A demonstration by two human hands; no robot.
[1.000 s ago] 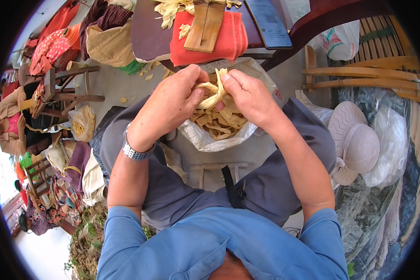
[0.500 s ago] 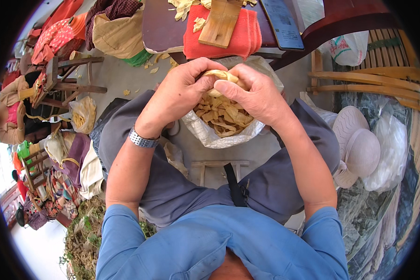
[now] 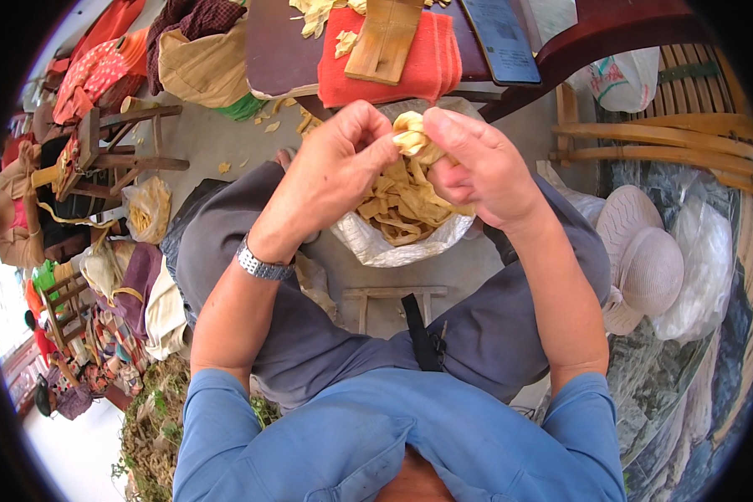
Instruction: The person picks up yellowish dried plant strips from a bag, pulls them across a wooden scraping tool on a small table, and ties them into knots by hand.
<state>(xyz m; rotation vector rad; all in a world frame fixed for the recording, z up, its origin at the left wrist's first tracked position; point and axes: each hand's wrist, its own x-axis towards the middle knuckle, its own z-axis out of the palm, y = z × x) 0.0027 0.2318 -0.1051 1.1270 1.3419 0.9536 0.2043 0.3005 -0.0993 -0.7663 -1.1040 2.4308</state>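
Between my hands is a small twisted bundle of pale yellow, husk-like strips (image 3: 411, 135). My left hand (image 3: 328, 174), with a metal watch on the wrist, pinches the bundle's left side between thumb and fingers. My right hand (image 3: 487, 171) grips the other side, its thumb pressed on top and the fingers curled beneath. Just below them stands an open white woven bag (image 3: 368, 248) between my knees. Loose yellow strips (image 3: 400, 205) fill it. My hands and the bundle hide part of the bag's far side.
Ahead is a dark red table (image 3: 283, 50) bearing a folded red towel (image 3: 427, 71), a wooden block (image 3: 385, 42) and a phone (image 3: 500, 38). A pale hat (image 3: 644, 259) and clear plastic lie right, below a bamboo chair (image 3: 661, 142). At left are stools and a person (image 3: 21, 201).
My hands have turned and drawn slightly apart around the bundle. More of it shows now, and my right fingers have curled under it.
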